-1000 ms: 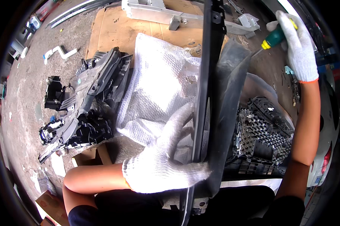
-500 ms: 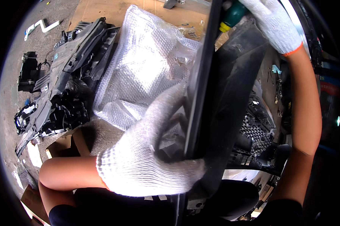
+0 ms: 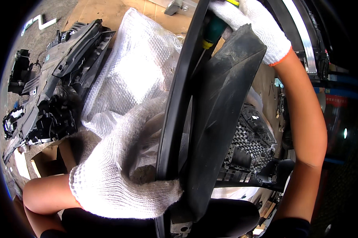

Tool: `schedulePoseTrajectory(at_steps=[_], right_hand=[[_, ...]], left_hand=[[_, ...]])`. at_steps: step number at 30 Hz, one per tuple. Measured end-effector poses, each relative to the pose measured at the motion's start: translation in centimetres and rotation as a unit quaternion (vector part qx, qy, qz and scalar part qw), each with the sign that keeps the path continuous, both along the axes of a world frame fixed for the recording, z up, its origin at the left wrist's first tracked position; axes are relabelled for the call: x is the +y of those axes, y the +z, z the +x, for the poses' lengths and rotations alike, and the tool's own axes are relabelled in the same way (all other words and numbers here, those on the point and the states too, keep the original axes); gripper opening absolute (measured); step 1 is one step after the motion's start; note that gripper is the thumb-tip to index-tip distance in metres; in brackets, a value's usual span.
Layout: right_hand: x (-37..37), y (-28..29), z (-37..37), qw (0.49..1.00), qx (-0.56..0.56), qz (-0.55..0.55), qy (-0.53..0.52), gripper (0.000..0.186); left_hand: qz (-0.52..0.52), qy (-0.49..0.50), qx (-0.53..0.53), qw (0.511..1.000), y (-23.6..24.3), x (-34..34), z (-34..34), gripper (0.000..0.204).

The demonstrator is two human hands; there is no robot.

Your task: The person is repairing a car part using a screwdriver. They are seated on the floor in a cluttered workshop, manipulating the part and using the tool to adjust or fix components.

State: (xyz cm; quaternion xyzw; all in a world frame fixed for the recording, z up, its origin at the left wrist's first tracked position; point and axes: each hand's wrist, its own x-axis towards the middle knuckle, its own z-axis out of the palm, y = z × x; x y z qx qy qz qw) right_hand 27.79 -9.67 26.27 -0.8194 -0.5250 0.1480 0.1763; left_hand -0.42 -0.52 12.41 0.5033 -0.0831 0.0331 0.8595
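Note:
A long black plastic panel [image 3: 226,95] stands tilted in front of me, with scuffs and dust near its far end. Along its left side runs a narrow black rim [image 3: 179,103]. My left hand [image 3: 111,174], in a white knit glove, is closed round this rim near its lower end; the thumb lies across the front and the fingers are behind. My right hand [image 3: 266,31], gloved in white with an orange cuff, is at the far end. It grips a screwdriver [image 3: 214,31] with a green and yellow handle, whose shaft points down between rim and panel.
Bubble wrap [image 3: 139,67] lies on flattened cardboard [image 3: 91,12] behind the panel. To the left are dismantled black car parts [image 3: 63,79] and an open cardboard box [image 3: 52,160]. At right sits a black textured plastic part [image 3: 246,146]. A silver strip [image 3: 300,31] is beyond my right arm.
The panel and both my hands have shifted left, and the panel's broad face shows more. The screwdriver has moved left and slightly down with them. The whole view has also slid a little.

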Motion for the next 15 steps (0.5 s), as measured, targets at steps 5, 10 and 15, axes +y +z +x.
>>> schedulePoseTrajectory(at_steps=[5,10,15], right_hand=[[0.8,0.7,-1.4,0.99,-0.095,-0.088,-0.056,0.03],[-0.3,-0.9,0.1,0.984,0.143,0.007,-0.11,0.033],[1.3,0.5,-0.4,0.988,-0.04,-0.12,-0.085,0.036]], left_hand=[[0.097,-0.036,0.009,0.995,2.3,1.7,-0.2,0.112],[0.083,-0.073,0.063,0.992,2.2,1.6,-0.5,0.108],[0.086,-0.039,-0.017,0.995,2.4,1.7,0.1,0.11]])
